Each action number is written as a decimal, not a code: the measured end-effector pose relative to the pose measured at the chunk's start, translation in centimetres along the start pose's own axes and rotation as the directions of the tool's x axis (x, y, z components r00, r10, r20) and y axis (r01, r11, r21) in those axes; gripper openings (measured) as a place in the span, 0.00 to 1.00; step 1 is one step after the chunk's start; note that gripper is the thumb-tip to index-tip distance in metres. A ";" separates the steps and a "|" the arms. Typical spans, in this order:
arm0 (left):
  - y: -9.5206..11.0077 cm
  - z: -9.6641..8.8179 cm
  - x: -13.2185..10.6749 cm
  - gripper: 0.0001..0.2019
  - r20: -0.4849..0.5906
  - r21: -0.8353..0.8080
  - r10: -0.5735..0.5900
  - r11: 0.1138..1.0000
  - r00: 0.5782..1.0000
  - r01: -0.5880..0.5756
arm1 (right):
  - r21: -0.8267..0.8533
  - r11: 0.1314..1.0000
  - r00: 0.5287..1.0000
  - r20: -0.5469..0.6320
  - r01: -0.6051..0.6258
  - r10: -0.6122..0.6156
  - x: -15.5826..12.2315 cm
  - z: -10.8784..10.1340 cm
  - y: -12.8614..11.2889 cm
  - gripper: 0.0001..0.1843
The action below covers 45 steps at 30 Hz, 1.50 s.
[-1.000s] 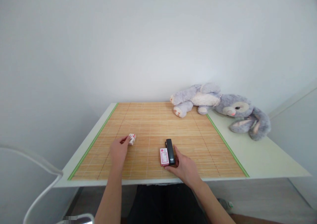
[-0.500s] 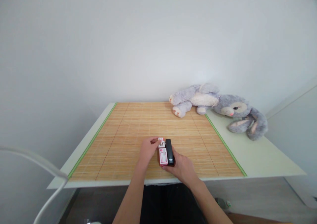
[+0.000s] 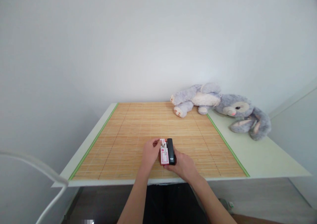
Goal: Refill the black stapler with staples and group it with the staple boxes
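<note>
Near the front edge of the bamboo mat [image 3: 138,125], both hands meet around a small cluster of things; the left hand [image 3: 150,154] has its fingers curled and its fingertips pinched on a small red-and-white box [image 3: 162,142], which sits just at the far end of a larger red-and-white box [image 3: 164,156]; whether the small box touches the larger one or rests on it cannot be told; the larger box lies flat on the mat with its long side pointing away from the person; touching its right side lies a black stapler [image 3: 170,150], parallel to it; the right hand [image 3: 182,164] cups the near end of the stapler and the larger box, fingers bent around them from the right and from below, thumb hidden; the mat, edged with green strips, covers most of a pale table [image 3: 267,161]; at the far right corner a grey plush rabbit [image 3: 223,107] lies on its side, feet on the mat and head and ears on the bare tabletop, well apart from the hands; behind it rises a plain white wall [image 3: 148,46]; a white curved tube [image 3: 37,166] crosses the lower left.
</note>
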<state>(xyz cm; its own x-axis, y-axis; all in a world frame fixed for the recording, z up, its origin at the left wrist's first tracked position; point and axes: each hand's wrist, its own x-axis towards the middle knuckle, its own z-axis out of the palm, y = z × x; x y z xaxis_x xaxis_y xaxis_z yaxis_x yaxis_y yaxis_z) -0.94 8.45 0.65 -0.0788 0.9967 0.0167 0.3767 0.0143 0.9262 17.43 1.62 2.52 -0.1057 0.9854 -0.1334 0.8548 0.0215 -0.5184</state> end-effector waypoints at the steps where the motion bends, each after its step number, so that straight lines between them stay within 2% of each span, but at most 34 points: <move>1: 0.0 0.2 -0.5 0.18 -0.034 0.002 -0.005 1.000 0.999 0.005 | 0.024 1.000 1.000 0.004 0.000 0.000 0.0 0.0 0.1 0.52; 3: 0.0 0.7 -1.8 0.22 -0.095 0.001 -0.013 1.000 0.995 0.013 | 0.081 0.997 1.000 0.016 0.011 -0.012 0.0 -0.1 0.4 0.52; 5: -0.2 1.6 -3.2 0.25 -0.111 -0.067 -0.046 0.997 0.993 0.039 | 0.127 0.991 0.999 0.029 0.038 -0.042 0.0 -0.4 0.5 0.49; 9: -0.3 3.8 -5.3 0.26 -0.032 -0.274 -0.132 0.954 0.991 0.118 | 0.142 0.987 0.995 0.038 0.081 -0.087 0.2 -0.9 0.4 0.43; 14: -0.3 5.2 -6.0 0.29 -0.029 -0.223 -0.093 0.971 0.995 0.084 | 0.112 0.988 0.992 0.047 0.108 -0.114 0.5 -1.1 0.2 0.35; 20: -0.5 5.4 -6.0 0.30 -0.035 -0.146 -0.047 0.988 0.998 0.041 | 0.140 0.980 0.986 0.068 0.140 -0.150 0.8 -1.1 0.1 0.31; 24: -0.5 5.2 -5.8 0.31 -0.018 -0.253 -0.068 0.966 0.998 0.061 | 0.144 0.984 0.990 0.073 0.109 -0.120 0.8 -1.1 0.2 0.34; 30: -1.1 3.6 -5.9 0.30 0.037 -0.468 -0.185 0.865 0.982 0.181 | 0.185 0.979 0.992 0.072 0.088 -0.103 0.4 -0.8 0.5 0.47; 34: -0.9 3.7 -6.6 0.31 0.079 -0.479 -0.213 0.849 0.974 0.224 | 0.166 0.981 0.992 0.061 0.100 -0.111 0.6 -0.6 0.7 0.42; 36: -0.7 4.7 -6.9 0.33 0.079 -0.435 -0.194 0.876 0.978 0.209 | 0.159 0.981 0.991 0.057 0.112 -0.122 0.8 -0.7 1.1 0.37; 39: -0.2 7.1 -7.0 0.36 0.091 -0.384 -0.153 0.906 0.984 0.177 | 0.184 0.971 0.985 0.053 0.150 -0.163 1.1 -1.7 2.7 0.30; 42: 0.7 10.6 -6.9 0.39 0.145 -0.375 -0.114 0.913 0.983 0.161 | 0.188 0.970 0.984 0.050 0.157 -0.169 1.0 -3.7 5.8 0.25; 45: 2.3 15.0 -6.7 0.41 0.204 -0.371 -0.076 0.916 0.976 0.149 | 0.168 0.979 0.989 0.067 0.117 -0.130 0.8 -6.3 10.0 0.23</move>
<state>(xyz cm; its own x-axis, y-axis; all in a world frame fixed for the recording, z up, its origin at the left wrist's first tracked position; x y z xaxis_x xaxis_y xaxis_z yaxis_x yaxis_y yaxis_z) 14.32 3.01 -3.03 0.0827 0.9879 -0.1309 -0.0092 0.1321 0.9912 29.04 3.67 2.53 -0.2498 0.9606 -0.1216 0.7391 0.1081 -0.6649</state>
